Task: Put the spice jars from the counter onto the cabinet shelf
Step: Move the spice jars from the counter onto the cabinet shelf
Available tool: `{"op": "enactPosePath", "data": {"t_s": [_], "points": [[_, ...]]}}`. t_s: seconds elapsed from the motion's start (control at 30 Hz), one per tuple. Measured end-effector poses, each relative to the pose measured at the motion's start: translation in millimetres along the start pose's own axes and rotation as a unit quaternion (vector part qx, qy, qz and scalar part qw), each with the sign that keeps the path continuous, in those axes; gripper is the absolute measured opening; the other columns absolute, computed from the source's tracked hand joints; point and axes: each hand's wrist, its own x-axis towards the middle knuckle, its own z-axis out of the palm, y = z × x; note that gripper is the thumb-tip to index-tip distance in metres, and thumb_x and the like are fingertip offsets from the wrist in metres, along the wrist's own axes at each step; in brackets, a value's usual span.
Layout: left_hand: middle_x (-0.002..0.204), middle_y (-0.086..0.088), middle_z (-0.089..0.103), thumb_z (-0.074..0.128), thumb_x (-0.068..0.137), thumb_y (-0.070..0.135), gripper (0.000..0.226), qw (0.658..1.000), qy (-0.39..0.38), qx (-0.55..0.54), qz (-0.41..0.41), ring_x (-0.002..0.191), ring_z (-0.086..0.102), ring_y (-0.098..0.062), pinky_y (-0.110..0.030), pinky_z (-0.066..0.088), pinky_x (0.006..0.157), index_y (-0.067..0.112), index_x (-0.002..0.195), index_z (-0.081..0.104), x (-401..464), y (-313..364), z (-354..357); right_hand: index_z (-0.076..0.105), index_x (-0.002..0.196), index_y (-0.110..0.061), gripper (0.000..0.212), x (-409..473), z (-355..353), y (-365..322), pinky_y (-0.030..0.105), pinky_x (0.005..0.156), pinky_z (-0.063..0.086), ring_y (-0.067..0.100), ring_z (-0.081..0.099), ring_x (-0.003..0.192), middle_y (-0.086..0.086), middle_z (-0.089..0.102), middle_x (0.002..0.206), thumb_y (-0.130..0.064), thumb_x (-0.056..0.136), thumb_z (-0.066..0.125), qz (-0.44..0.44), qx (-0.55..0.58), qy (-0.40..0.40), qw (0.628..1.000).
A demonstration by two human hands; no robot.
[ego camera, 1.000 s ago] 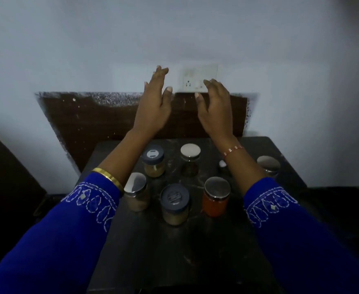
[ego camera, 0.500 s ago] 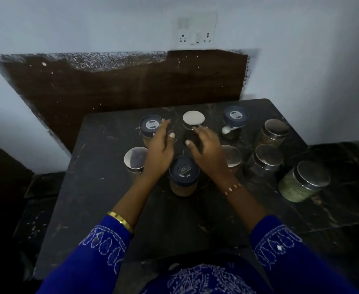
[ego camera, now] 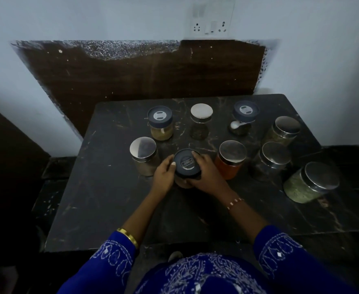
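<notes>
left hand (ego camera: pixel 163 175): grips dark-lidded spice jar (ego camera: pixel 186 164) | right hand (ego camera: pixel 206 172): grips same jar, opposite side | jar: on black counter (ego camera: pixel 102 200), beside orange spice jar (ego camera: pixel 230 160)

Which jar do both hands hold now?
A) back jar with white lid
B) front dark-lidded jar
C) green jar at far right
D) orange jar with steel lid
B: the left hand and right hand curl round the front dark-lidded jar from either side; the orange jar beside it is untouched.
</notes>
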Motion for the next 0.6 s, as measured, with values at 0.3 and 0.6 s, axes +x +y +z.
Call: {"op": "enactPosePath", "data": {"t_s": [0.3,0.6], "points": [[0.132,-0.012,0.052,0.03,0.092,-0.006,0.044,0.993,-0.012,-0.12,0.0,0.123,0.049,-0.025,-0.022,0.047,0.091,-0.001,0.133,0.043,-17,23,-11,0.046,0.137,-0.012,0.081,-1,-17,-8,0.02,0.099,0.032,0.02,0.046,0.122,0.01,0.047,0.131,-0.026,0.066,0.083,-0.04,0.05,0.091,0.994],[0.122,-0.001,0.059,0.065,0.081,0.025,0.051,0.991,-0.033,-0.071,0.104,0.111,0.058,-0.012,-0.018,0.051,0.084,0.017,0.128,0.048,-40,41,-34,0.057,0.12,-0.018,0.058,2,-40,-44,0.026,0.089,0.053,0.017,0.056,0.113,0.005,0.053,0.126,-0.019,0.068,0.081,-0.096,0.275,0.063,0.955]]}}
